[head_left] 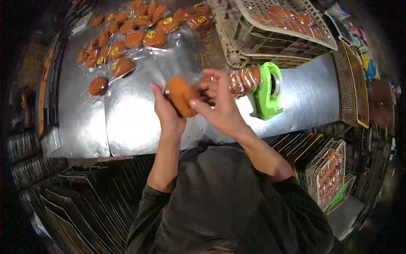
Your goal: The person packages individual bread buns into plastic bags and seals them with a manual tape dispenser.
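Head view, one frame. I see both hands raised over the near middle of the steel tabletop (127, 122), meeting around one round brown bun (182, 96).

Left hand (165, 111): fingers curled up behind and under the bun, partly closed, gripping it from the left. A clear plastic bag (175, 59) stands up from this grip toward the far edge; I cannot tell whether the bun is already inside its mouth.

Right hand (220, 106): thumb and fingertips pinched on the bun's right rim, other fingers bent loosely. Closed on the bun together with the left.

Bun: held tilted on edge, clear of the tabletop, just in front of the person's chest.

Around it:
- Green tape dispenser (267, 91) on the tabletop, just right of the right hand.
- A row of bagged buns (244, 80) lies between the right hand and the dispenser, touching the dispenser.
- Many wrapped buns with yellow stickers (139, 29) spread over the far left corner; one bare-looking bun (98, 86) sits apart near the left edge.
- Stacked plastic crates (275, 34) at the far right corner, the upper one holding packed buns.
- Another crate of packed buns (332, 178) below the tabletop's right end.
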